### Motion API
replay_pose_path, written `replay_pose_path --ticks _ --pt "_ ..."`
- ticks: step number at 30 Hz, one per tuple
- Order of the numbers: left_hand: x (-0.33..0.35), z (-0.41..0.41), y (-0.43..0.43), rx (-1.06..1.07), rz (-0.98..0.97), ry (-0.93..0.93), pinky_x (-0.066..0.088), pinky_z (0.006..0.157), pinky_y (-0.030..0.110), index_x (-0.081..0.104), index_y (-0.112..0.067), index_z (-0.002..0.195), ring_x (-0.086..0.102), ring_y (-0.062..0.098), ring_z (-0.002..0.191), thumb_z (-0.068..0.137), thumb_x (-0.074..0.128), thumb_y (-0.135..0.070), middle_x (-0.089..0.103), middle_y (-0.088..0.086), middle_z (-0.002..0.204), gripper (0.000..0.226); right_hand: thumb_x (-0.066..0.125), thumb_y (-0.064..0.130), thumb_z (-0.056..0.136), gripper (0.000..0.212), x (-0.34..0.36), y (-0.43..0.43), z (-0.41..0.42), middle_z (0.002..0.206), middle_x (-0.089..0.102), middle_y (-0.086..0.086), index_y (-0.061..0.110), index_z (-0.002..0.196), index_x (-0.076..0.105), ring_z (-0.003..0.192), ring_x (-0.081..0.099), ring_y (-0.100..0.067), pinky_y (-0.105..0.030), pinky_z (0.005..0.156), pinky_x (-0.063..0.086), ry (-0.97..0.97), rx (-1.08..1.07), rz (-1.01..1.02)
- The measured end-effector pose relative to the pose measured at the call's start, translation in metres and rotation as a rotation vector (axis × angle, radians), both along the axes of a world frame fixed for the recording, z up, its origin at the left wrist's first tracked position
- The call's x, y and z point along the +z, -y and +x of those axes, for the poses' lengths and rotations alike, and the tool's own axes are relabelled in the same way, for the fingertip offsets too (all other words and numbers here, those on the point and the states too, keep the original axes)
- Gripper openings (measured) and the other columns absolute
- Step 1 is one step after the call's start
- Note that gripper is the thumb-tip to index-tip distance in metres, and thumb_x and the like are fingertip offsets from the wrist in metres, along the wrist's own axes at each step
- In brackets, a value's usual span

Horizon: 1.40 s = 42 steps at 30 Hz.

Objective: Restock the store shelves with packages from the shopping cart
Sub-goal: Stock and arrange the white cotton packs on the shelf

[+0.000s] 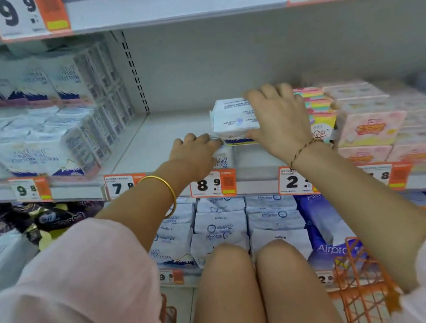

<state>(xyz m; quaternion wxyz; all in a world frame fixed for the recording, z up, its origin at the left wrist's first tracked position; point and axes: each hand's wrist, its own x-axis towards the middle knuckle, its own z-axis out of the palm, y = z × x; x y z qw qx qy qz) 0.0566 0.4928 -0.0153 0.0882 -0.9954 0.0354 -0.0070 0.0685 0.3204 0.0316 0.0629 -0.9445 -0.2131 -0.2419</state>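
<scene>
Loose pink cloth sleeves [60,292] cover both outstretched arms. Under the right hand [276,116] sits a soft, white, pillow-shaped plastic pack [230,120] on the smooth metal shelf [159,138]. Its fingers spread over the top and its thumb grips the front. The left hand [194,153] lies flat, its straight, close-set fingertips touching the pack's lower corner.

The package [232,120] was white with a blue mountain print; neighbouring packs [371,129] were pink, price tags [213,183] orange-and-white, the cart [360,285] orange mesh.
</scene>
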Motion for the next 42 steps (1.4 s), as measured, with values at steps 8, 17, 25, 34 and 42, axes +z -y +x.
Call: replay_pose_path --ticks 8,17,25,34,42 --pt "0.004 -0.005 -0.021 0.082 -0.049 -0.021 0.031 0.104 0.043 0.019 -0.037 0.146 0.033 0.029 0.129 0.095 0.046 -0.02 0.034 0.004 0.146 0.06 0.065 0.004 0.079 0.052 -0.009 -0.015 0.012 0.125 0.047 -0.01 0.012 0.125 0.042 0.118 0.039 -0.033 -0.038 0.075 0.04 -0.072 -0.02 -0.007" --pt "0.001 -0.005 -0.028 0.113 -0.065 -0.006 0.031 0.105 0.042 0.021 -0.038 0.146 0.037 0.03 0.127 0.093 0.05 -0.02 0.042 0.009 0.137 0.063 0.065 0.001 0.075 0.06 -0.011 -0.024 0.008 0.128 0.043 -0.016 0.007 0.127 0.037 0.119 0.038 -0.039 -0.041 0.092 0.039 -0.173 -0.082 -0.035" --pt "0.0 -0.007 -0.028 0.132 -0.055 0.011 0.032 0.104 0.042 0.016 -0.035 0.147 0.039 0.032 0.125 0.092 0.05 -0.015 0.043 0.012 0.134 0.068 0.06 -0.005 0.074 0.057 -0.018 -0.027 0.005 0.127 0.042 -0.019 0.003 0.125 0.037 0.119 0.039 -0.041 -0.042 0.098 0.036 -0.227 -0.129 -0.123" --pt "-0.017 -0.005 -0.021 0.125 -0.164 0.123 0.02 0.112 0.046 0.023 -0.025 0.146 0.023 0.022 0.141 0.091 0.049 -0.007 0.025 0.0 0.154 0.064 0.049 -0.004 0.082 0.041 -0.035 -0.025 0.01 0.127 0.048 -0.017 0.001 0.123 0.048 0.122 0.041 -0.034 -0.04 0.098 0.038 -0.361 -0.014 -0.233" --pt "-0.021 -0.008 0.0 0.167 -0.153 0.146 -0.002 0.116 0.052 0.004 -0.029 0.149 0.005 0.024 0.146 0.083 0.053 0.0 0.009 0.009 0.158 0.087 0.051 0.015 0.091 0.074 -0.077 -0.031 -0.013 0.157 0.006 -0.015 0.014 0.149 0.006 0.144 0.003 -0.04 -0.053 0.117 0.007 -0.292 -0.103 -0.06"
